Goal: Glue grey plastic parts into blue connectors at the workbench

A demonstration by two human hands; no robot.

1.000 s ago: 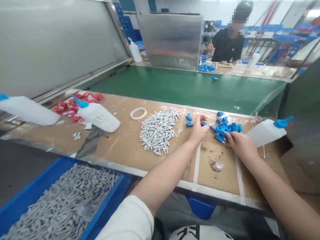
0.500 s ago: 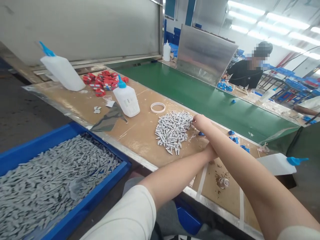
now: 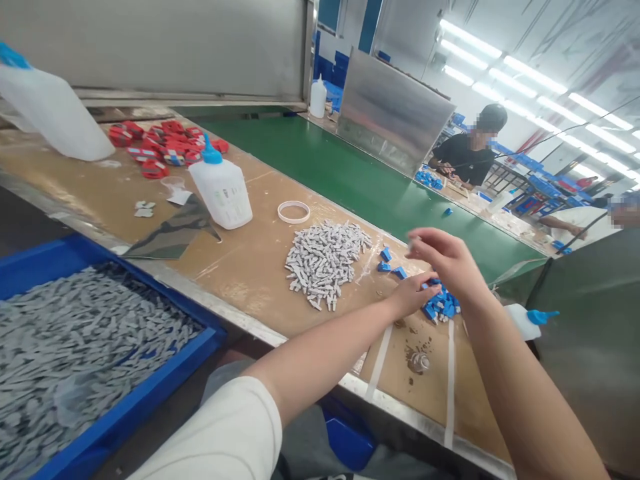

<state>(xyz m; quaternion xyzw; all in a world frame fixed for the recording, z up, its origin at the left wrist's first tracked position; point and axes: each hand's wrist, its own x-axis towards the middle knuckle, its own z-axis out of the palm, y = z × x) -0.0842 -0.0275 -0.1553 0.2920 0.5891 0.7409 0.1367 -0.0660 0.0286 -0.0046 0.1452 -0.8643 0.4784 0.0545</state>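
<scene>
My right hand [image 3: 445, 257] is raised over the blue pieces, fingertips pinched on a small light grey piece [image 3: 411, 245], mostly hidden by the fingers. Lower and to its left, my left hand [image 3: 414, 295] reaches to the edge of the blue heap, its thumb and fingers closed about a blue plastic piece [image 3: 433, 283]. The heap of small blue plastic pieces [image 3: 443, 307] is partly covered by my right wrist. A few loose blue pieces [image 3: 384, 266] lie left of my hands. Further left is a pile of small light grey plastic parts [image 3: 325, 263].
White squeeze bottles stand on the bench, one [image 3: 223, 193] near red parts [image 3: 160, 143]; another bottle [image 3: 523, 322] lies at right. A white tape ring [image 3: 294, 212], a green conveyor belt [image 3: 300, 167], a blue bin [image 3: 200, 347] of grey parts and a co-worker [image 3: 470, 150] are in view.
My right hand went from the blue heap across to the grey pile, then came back right with a small grey piece. My left hand has moved right to the blue heap. The view has swung.
</scene>
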